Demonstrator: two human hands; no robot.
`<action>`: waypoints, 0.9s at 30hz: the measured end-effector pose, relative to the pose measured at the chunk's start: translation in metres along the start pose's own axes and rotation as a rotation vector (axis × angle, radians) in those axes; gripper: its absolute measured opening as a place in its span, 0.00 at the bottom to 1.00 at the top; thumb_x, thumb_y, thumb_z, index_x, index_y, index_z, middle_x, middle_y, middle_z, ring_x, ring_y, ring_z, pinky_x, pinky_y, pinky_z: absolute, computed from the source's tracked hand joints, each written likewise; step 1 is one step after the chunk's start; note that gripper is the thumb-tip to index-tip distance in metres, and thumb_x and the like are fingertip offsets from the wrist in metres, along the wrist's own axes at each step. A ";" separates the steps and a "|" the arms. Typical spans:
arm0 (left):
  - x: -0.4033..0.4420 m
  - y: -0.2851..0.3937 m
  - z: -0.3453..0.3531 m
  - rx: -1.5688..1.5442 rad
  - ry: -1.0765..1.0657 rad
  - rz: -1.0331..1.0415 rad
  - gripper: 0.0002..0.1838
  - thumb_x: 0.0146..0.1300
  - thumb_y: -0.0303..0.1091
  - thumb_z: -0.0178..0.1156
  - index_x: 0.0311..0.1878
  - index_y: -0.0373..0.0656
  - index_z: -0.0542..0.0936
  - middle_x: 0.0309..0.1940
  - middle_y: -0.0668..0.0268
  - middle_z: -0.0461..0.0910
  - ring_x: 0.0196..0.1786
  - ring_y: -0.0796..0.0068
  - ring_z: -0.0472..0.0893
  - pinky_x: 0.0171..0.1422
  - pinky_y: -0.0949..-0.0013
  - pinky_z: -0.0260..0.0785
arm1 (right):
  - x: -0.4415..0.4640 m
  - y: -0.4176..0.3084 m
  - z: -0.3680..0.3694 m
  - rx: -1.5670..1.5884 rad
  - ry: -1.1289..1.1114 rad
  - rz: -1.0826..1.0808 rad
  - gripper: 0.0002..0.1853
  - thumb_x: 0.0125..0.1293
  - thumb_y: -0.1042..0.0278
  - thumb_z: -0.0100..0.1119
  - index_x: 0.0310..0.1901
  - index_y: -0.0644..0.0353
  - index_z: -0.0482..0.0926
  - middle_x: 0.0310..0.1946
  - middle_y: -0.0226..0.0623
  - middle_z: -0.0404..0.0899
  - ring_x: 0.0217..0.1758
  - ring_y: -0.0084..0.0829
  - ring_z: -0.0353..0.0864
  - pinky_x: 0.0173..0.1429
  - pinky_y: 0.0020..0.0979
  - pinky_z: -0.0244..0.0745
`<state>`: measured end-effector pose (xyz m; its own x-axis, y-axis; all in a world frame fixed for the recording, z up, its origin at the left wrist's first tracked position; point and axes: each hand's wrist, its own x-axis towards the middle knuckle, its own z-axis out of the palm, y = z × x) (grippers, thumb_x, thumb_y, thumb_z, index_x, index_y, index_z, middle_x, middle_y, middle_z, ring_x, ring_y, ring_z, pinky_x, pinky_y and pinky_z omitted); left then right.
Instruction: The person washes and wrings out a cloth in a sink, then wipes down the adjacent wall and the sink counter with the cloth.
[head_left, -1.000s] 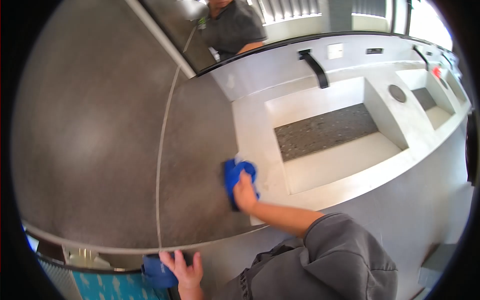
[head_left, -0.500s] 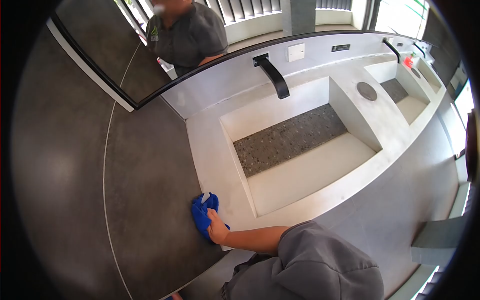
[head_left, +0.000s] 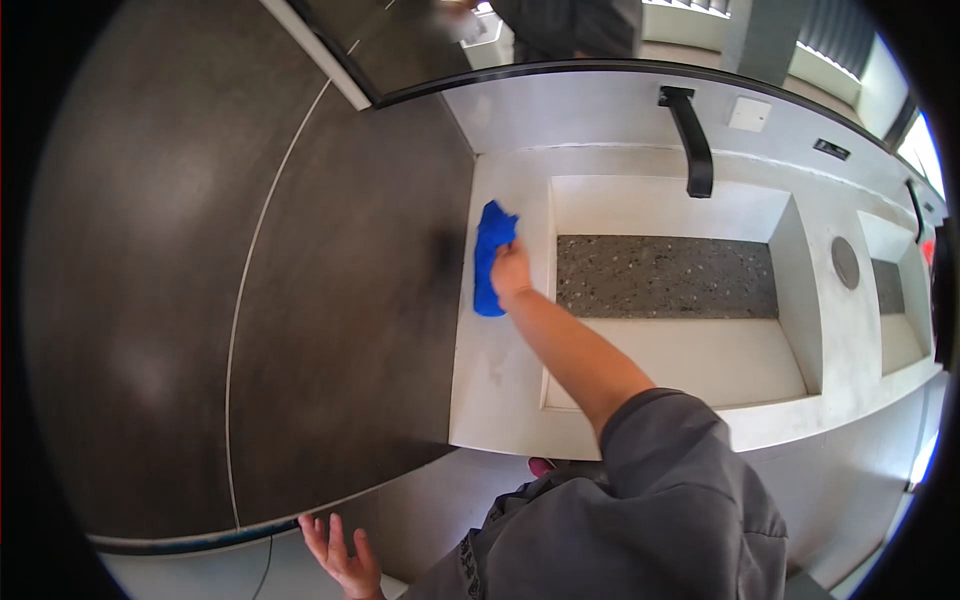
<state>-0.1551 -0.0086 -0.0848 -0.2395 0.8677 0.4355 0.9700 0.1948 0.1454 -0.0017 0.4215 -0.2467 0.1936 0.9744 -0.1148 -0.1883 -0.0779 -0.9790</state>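
Note:
My right hand [head_left: 511,270] is closed on a blue cloth [head_left: 489,262], which lies against the pale countertop [head_left: 490,370] on the strip between the dark tiled wall and the sink. Part of the cloth under the fingers is hidden. Low in the view, my left hand [head_left: 345,560] hangs beside the wall's lower edge, fingers spread and holding nothing. To the right of the cloth is the rectangular sink basin [head_left: 660,360], with a speckled grey strip along its floor.
A black spout [head_left: 693,150] projects over the basin from the back wall. Above it runs a black-framed mirror [head_left: 580,66]. A round grey disc [head_left: 845,262] sits in the counter, left of a second basin [head_left: 900,345]. Dark tiles [head_left: 340,300] cover the left wall.
My right hand has carried the blue cloth from the counter's front left corner back along its left side. My left hand has come into fuller view, and the camera view has shifted.

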 end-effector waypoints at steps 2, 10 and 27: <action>-0.010 0.006 0.009 -0.065 0.026 -0.074 0.21 0.50 0.25 0.60 0.51 0.40 0.75 0.64 0.47 0.57 0.64 0.46 0.62 0.61 0.53 0.60 | -0.030 -0.045 -0.020 -0.015 -0.128 0.009 0.14 0.66 0.68 0.39 0.49 0.65 0.69 0.33 0.48 0.77 0.37 0.39 0.76 0.42 0.38 0.71; -0.017 0.022 0.062 -0.336 -0.268 0.020 0.22 0.44 0.23 0.63 0.47 0.41 0.78 0.61 0.45 0.61 0.60 0.48 0.66 0.58 0.58 0.63 | -0.206 0.008 -0.062 -0.857 -0.827 -0.599 0.36 0.55 0.59 0.59 0.63 0.61 0.58 0.55 0.44 0.66 0.60 0.43 0.63 0.60 0.42 0.59; -0.058 0.014 0.083 -0.723 -0.287 0.062 0.19 0.46 0.20 0.60 0.46 0.36 0.77 0.57 0.49 0.67 0.57 0.55 0.70 0.60 0.61 0.63 | -0.231 -0.003 -0.154 -1.078 -0.591 -0.478 0.24 0.57 0.67 0.51 0.58 0.53 0.68 0.44 0.38 0.73 0.47 0.41 0.75 0.47 0.40 0.73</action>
<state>-0.1246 -0.0180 -0.1822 -0.0701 0.9708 0.2295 0.6897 -0.1190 0.7143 0.1023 0.1642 -0.2428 -0.4724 0.8759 0.0982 0.6909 0.4371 -0.5759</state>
